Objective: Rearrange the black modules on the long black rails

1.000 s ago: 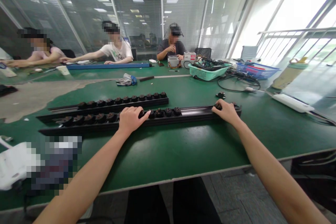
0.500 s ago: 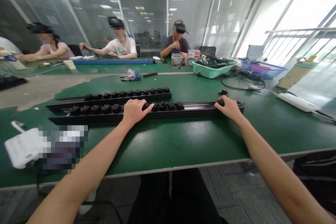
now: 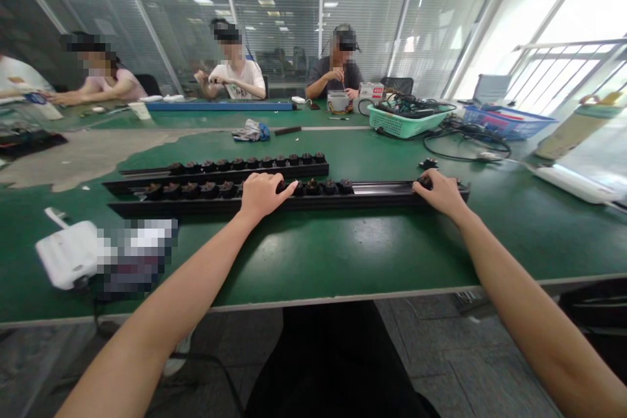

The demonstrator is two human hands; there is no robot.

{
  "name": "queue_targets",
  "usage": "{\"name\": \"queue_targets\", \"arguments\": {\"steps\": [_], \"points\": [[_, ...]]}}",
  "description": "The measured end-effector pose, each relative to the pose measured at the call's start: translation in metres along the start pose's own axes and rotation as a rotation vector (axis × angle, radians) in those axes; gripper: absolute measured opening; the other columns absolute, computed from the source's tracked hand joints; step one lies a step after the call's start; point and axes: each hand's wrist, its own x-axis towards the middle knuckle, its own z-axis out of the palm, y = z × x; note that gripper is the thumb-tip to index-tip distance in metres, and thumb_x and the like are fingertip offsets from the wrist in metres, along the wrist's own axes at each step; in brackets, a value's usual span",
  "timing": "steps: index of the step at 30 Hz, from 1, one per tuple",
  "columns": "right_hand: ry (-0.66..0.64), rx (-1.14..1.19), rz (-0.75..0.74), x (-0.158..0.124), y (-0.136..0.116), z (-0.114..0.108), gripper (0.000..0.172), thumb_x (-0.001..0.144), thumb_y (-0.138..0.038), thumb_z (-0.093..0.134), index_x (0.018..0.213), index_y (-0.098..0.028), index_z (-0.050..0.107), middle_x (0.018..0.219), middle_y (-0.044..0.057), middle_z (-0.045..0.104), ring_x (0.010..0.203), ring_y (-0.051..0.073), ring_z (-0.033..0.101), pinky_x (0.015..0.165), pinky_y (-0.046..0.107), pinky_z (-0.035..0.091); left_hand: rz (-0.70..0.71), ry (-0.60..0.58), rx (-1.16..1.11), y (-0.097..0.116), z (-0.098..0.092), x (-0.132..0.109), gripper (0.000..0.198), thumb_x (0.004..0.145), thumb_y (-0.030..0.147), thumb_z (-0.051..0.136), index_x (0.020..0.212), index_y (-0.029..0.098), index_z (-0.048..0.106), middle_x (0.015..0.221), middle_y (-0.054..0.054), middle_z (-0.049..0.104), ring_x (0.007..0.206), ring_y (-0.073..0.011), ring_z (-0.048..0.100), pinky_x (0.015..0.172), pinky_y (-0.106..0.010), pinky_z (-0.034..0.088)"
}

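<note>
A long black rail (image 3: pixel 206 204) lies across the green table (image 3: pixel 333 248), with several round black parts seated along it and a bare metallic stretch near its right end. My left hand (image 3: pixel 264 196) is closed around the middle of this rail, thumb beside the black parts. Near the right end, my right hand (image 3: pixel 441 191) pinches a black part (image 3: pixel 425 181) sitting in the rail. Behind lies a second, shorter black rail (image 3: pixel 274 171) with a row of similar parts. One loose black part (image 3: pixel 428 164) rests on the table behind my right hand.
At front left are a white device (image 3: pixel 73 255) and a blurred-out packet. Beyond the rails lie a glove (image 3: pixel 251 131), a green basket (image 3: pixel 409 121) of cables, a blue basket (image 3: pixel 509 123) and a white power strip (image 3: pixel 575 183). Several people sit across the table.
The view has shifted slightly, so the table items appear farther right and higher. Both my hands keep their places on the rail. Across the table, one person has drawn their hands together.
</note>
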Motion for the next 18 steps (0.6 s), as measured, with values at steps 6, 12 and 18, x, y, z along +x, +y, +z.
{"name": "queue_targets", "arguments": {"steps": [6,12,18], "points": [[0.025,0.064,0.030,-0.0004,0.0009,-0.0005,0.035,0.078,-0.053,0.057,0.097,-0.025,0.049,0.091,0.009,0.067,0.087,0.030,0.063,0.088,0.045,0.044,0.007,0.007,0.021,0.0000,-0.0034,-0.0017,0.060,0.098,0.066,0.036,0.081,0.019,0.070,0.077,-0.011,0.072,0.079,-0.0283,0.067,0.080,-0.042,0.043],[0.011,0.067,0.011,-0.0005,-0.0008,-0.0002,0.034,0.078,-0.054,0.056,0.094,-0.025,0.050,0.089,0.007,0.066,0.083,0.028,0.062,0.083,0.042,0.044,0.011,0.009,0.027,-0.0025,-0.0025,-0.0025,0.061,0.098,0.066,0.034,0.080,0.019,0.068,0.076,-0.011,0.071,0.078,-0.0274,0.067,0.080,-0.041,0.044],[0.017,0.032,0.003,-0.0017,-0.0038,-0.0009,0.034,0.079,-0.054,0.054,0.094,-0.024,0.050,0.087,0.007,0.065,0.079,0.027,0.061,0.080,0.041,0.044,0.010,0.012,0.014,-0.0030,-0.0023,-0.0028,0.059,0.098,0.066,0.036,0.082,0.020,0.070,0.077,-0.011,0.071,0.078,-0.0279,0.067,0.079,-0.042,0.044]]}}
